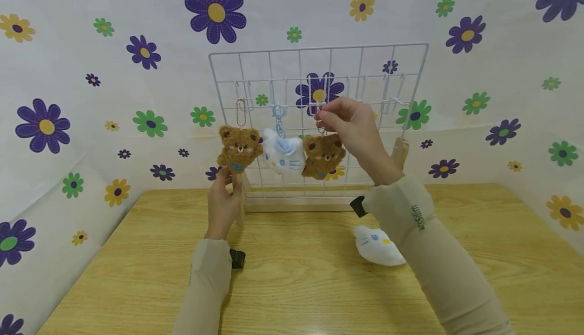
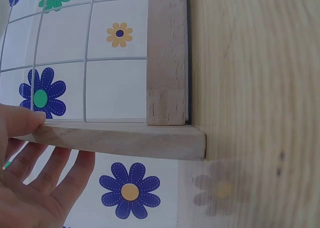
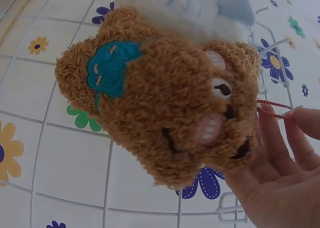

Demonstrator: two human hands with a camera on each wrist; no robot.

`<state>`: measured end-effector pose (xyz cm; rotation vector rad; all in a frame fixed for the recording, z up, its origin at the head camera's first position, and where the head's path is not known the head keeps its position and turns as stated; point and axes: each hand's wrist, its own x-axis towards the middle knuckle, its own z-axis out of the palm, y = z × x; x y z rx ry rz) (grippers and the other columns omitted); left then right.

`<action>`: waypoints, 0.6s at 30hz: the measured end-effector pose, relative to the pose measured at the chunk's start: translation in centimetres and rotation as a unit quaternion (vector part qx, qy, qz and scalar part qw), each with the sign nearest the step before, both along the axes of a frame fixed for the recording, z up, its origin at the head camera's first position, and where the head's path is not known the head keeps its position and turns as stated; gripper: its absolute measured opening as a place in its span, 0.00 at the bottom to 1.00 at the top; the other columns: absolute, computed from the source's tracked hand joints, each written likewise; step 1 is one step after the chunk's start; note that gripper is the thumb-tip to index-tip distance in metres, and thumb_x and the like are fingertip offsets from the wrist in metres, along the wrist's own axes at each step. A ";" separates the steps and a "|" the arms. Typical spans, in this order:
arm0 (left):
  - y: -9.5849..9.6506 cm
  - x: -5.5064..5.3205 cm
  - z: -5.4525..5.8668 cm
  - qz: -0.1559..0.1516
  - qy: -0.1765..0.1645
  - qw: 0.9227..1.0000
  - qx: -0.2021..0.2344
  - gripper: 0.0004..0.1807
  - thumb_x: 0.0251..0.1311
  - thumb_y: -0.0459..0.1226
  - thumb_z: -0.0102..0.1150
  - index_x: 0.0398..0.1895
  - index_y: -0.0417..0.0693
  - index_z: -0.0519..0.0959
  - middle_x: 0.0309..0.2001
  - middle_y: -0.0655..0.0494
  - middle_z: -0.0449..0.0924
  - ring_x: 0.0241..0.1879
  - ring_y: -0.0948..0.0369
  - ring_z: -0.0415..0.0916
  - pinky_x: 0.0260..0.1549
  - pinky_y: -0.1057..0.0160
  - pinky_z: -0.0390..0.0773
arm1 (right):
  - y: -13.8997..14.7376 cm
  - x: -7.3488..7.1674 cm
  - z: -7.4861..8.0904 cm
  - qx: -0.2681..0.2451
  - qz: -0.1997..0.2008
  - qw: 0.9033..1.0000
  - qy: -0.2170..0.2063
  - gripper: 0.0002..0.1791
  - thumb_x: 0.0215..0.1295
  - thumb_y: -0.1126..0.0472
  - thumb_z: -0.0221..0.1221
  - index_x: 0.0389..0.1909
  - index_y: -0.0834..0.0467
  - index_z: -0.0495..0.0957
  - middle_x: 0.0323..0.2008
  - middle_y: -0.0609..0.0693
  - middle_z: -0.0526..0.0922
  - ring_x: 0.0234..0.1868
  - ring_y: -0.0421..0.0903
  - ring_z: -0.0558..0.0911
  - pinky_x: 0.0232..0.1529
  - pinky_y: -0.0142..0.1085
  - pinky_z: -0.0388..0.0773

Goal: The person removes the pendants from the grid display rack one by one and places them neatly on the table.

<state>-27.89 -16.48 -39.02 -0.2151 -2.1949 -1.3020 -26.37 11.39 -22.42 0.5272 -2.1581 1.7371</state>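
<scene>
Right hand pinching the bead chain of a brown plush bear, the bear before a wire grid, beside a white plush — left hand gripping a wooden post, spare plush head on the desk.

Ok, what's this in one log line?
left grip: holds pale wooden upright | right grip: pinches reddish beaded chain on brown plush bear

dim, diffuse light, slightly soft detail
</scene>
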 end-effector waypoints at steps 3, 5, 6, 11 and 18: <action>-0.1 0.0 0.0 0.000 -0.005 1.000 0.000 0.22 0.67 0.23 0.56 0.64 0.33 0.72 0.55 0.32 0.79 0.54 0.38 0.78 0.43 0.40 0.83 | 0.0 0.0 0.0 -0.015 0.021 1.000 -0.006 0.07 0.76 0.69 0.53 0.46 0.70 0.77 0.43 0.60 0.85 0.37 0.44 0.86 0.48 0.38 0.84; -0.1 0.1 0.0 -0.001 -0.008 1.000 -0.001 0.22 0.68 0.23 0.56 0.64 0.33 0.72 0.55 0.32 0.78 0.55 0.38 0.78 0.44 0.40 0.83 | 0.0 0.0 0.1 -0.020 0.029 0.999 -0.012 0.07 0.77 0.69 0.52 0.47 0.71 0.75 0.42 0.61 0.85 0.35 0.45 0.87 0.47 0.39 0.85; -0.1 0.1 0.1 -0.001 -0.009 1.000 -0.003 0.22 0.68 0.23 0.56 0.65 0.33 0.72 0.55 0.32 0.78 0.55 0.38 0.78 0.44 0.39 0.83 | 0.1 0.1 0.1 -0.022 0.033 0.999 -0.016 0.08 0.77 0.69 0.52 0.47 0.71 0.75 0.42 0.61 0.85 0.34 0.45 0.87 0.47 0.39 0.85; -0.1 0.2 0.1 -0.001 -0.008 1.000 -0.007 0.22 0.68 0.23 0.56 0.65 0.32 0.71 0.55 0.32 0.79 0.55 0.38 0.78 0.44 0.39 0.83 | 0.1 0.2 0.0 -0.023 0.033 0.999 -0.030 0.09 0.78 0.68 0.51 0.48 0.71 0.73 0.40 0.59 0.86 0.34 0.46 0.87 0.45 0.40 0.86; 0.0 0.1 0.2 0.001 -0.005 1.000 -0.007 0.22 0.67 0.23 0.56 0.64 0.32 0.71 0.54 0.31 0.79 0.55 0.37 0.78 0.43 0.39 0.83 | 0.2 0.3 -0.1 -0.017 0.033 0.999 -0.024 0.09 0.79 0.66 0.50 0.49 0.70 0.72 0.38 0.59 0.87 0.33 0.46 0.87 0.42 0.38 0.86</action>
